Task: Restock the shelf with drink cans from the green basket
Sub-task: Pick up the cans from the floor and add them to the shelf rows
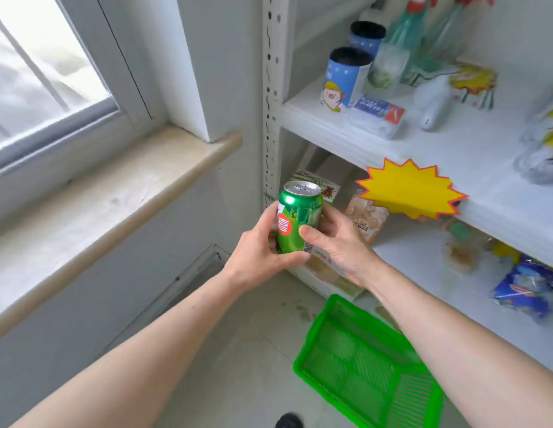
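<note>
A glossy green drink can with a silver pull-tab top and a round red label stood upright at the centre of the frame, held between both hands in front of the white metal shelf. The left hand wrapped the can's lower left side, its thumb curled beneath the base. The right hand clasped the right side, thumb pressed across the front and fingers hidden behind. Both bare forearms reached up from the bottom edge.

At lower right, a bright green plastic basket with perforated mesh walls sat on the pale tiled floor, close beside the shelf's bottom board; it appeared empty. A spiky yellow paper starburst tag hung from the upper board's edge. Two blue cylindrical tubs with dark tops stood at upper right.
</note>
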A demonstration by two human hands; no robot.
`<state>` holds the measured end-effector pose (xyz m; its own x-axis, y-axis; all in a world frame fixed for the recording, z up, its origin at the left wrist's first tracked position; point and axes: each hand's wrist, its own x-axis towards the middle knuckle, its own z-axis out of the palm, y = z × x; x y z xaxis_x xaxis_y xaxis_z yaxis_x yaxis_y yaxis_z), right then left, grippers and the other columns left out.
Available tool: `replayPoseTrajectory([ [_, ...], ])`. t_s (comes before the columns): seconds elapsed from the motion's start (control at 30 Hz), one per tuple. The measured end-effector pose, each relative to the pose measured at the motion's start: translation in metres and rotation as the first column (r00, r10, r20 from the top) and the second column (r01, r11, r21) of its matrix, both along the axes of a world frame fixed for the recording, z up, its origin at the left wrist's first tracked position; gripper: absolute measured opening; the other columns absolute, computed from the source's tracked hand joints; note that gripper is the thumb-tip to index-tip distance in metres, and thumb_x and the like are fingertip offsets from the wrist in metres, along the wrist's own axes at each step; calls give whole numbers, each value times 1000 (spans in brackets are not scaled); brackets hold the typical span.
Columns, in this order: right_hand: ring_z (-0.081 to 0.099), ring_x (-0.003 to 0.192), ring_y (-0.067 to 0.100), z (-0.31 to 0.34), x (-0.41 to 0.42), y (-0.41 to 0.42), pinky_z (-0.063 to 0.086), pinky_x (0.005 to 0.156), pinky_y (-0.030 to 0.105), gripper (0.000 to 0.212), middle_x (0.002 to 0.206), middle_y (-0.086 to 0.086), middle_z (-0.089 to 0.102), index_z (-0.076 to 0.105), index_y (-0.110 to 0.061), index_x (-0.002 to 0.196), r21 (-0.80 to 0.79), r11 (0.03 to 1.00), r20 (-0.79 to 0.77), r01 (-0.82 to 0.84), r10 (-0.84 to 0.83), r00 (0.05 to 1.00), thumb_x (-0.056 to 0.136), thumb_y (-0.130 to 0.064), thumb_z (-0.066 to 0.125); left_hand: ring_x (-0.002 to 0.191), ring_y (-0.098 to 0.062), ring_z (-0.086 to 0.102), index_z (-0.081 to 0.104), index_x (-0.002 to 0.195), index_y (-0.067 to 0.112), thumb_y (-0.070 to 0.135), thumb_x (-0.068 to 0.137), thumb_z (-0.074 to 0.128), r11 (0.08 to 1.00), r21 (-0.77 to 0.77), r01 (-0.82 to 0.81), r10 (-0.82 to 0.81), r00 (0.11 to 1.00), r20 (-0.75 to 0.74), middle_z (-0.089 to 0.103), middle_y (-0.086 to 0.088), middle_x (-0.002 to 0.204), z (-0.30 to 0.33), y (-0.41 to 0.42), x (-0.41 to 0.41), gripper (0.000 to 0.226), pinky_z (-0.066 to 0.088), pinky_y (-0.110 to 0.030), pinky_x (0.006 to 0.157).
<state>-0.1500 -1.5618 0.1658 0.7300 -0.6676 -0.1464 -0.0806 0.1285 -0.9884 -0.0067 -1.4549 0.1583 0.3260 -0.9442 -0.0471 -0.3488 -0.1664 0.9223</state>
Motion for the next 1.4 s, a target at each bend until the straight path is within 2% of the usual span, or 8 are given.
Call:
replayPoseTrajectory([
  [0.1, 66, 113, 17, 45, -22, -5, 52, 98, 37, 41, 119, 4, 71, 60, -15, 123, -65, 995, -17, 75, -76, 997, 84, -16, 73, 90, -8, 70, 40, 129, 40, 35, 65, 83, 999, -45, 4, -3, 1000, 27, 70, 16, 104, 40, -13, -23, 77, 55, -38, 89],
  [0.3, 67, 93, -1, 130, -67, 0, 53, 87, 26, 21, 95, -15, 74, 68, -31, 96, -244, 937, -76, 252, -277, 958, 79, -32, 79, 88, -8, 69, 35, 135, 39, 51, 56, 79, 990, -132, 41, -25, 992, 126, 71, 9, 101, 106, -37, -70, 91, 56, -34, 84],
  [0.53, 69, 94, 14, 186, -127, 12, 58, 87, 43, 73, 100, -3, 71, 63, -21, 105, -284, 781, -85, 556, -598, 797, 48, -62, 83, 90, -19, 67, 30, 135, 38, 48, 57, 83, 969, -183, 165, -113, 958, 262, 68, 2, 101, 149, -46, -134, 95, 55, -39, 81],
  [0.77, 71, 98, 15, 226, -222, 30, 58, 89, 46, 61, 105, -2, 74, 66, -25, 111, -334, 729, -64, 598, -650, 757, 59, -54, 81, 83, -8, 65, 25, 139, 33, 35, 65, 85, 883, -181, 434, -393, 893, 220, 67, 6, 94, 185, -52, -208, 95, 52, -17, 74],
  [0.87, 71, 98, 14, 241, -271, 28, 58, 89, 45, 43, 106, -2, 74, 67, -22, 112, -344, 725, -55, 597, -650, 758, 74, -39, 80, 88, -10, 67, 23, 138, 43, 37, 63, 85, 845, -185, 501, -480, 865, 147, 69, 3, 97, 195, -61, -248, 97, 55, -29, 84],
  [1.13, 70, 100, 16, 260, -399, 12, 59, 86, 43, 69, 112, -1, 69, 53, -24, 120, -365, 706, -95, 607, -677, 729, 63, -50, 81, 83, -2, 66, 31, 132, 43, 30, 63, 88, 844, -247, 476, -465, 879, 107, 68, 8, 95, 209, -80, -379, 90, 55, -19, 74],
  [1.23, 68, 101, 16, 265, -443, 3, 59, 85, 41, 58, 112, -4, 68, 56, -25, 118, -410, 711, -140, 572, -668, 731, 71, -49, 79, 82, 3, 64, 31, 136, 39, 30, 62, 88, 861, -267, 432, -420, 901, 107, 65, 11, 93, 208, -90, -428, 94, 52, -11, 70],
  [1.4, 71, 94, 13, 271, -498, -16, 60, 84, 44, 64, 102, -6, 73, 66, -27, 110, -458, 707, -212, 539, -676, 706, 57, -63, 74, 91, -11, 67, 30, 137, 39, 33, 58, 89, 879, -277, 388, -362, 921, 143, 67, 2, 109, 204, -108, -487, 98, 57, -33, 84],
])
